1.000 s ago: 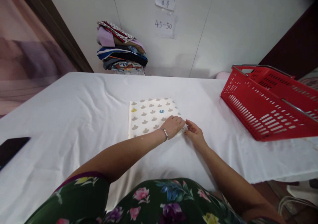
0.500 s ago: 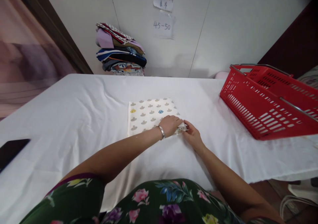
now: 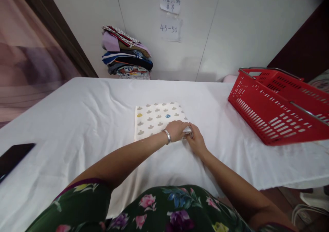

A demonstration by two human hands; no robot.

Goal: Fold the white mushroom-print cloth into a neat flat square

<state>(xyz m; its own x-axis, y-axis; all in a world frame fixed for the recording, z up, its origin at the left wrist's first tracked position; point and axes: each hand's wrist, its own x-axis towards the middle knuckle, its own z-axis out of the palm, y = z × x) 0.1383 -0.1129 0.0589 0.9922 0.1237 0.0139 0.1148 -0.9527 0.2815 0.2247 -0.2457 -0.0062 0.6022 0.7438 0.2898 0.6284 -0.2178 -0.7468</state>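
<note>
Folded patterned cloth (image 3: 156,119): flat at centre of white table (image 3: 77,115). Left hand (image 3: 176,130) and right hand (image 3: 195,141), fingers curled, pinch its near right corner. Red basket (image 3: 277,112): well apart, at table's right edge. Bare sheet lies all round.

Bright, even indoor light, soft shadows, edges bent by wide-angle distortion.

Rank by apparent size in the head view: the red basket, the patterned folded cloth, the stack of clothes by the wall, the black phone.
1. red basket, nearer, partly cut off.
2. patterned folded cloth.
3. stack of clothes, farthest, so its rank against the cloth is unsure.
4. black phone, cropped by the edge.
</note>
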